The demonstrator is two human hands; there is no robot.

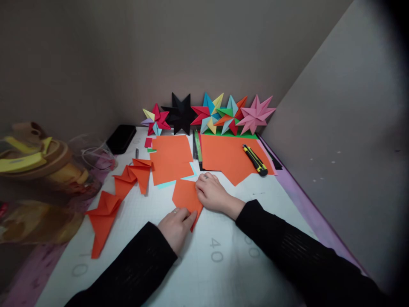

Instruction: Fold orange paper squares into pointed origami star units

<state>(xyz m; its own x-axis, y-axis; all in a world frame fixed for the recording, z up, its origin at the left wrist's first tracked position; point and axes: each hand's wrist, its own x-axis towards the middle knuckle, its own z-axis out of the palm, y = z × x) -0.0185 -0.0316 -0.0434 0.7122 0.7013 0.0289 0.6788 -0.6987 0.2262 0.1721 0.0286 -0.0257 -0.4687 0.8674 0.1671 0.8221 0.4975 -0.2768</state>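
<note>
An orange paper square [185,195], partly folded, lies on the white cutting mat [223,256] in front of me. My left hand [176,227] presses its near corner with fingers held together. The fingers of my right hand [212,192] are curled on the paper's right edge, pressing it down. Both sleeves are black.
Stacks of orange sheets [171,157] [230,157] lie behind the hands, with a yellow-black utility knife [254,160] on the right stack. Three folded orange units [104,217] [126,181] [142,170] sit at left. Several paper stars [209,113] lean on the back wall. A black case [121,138] and bags [38,170] are at left.
</note>
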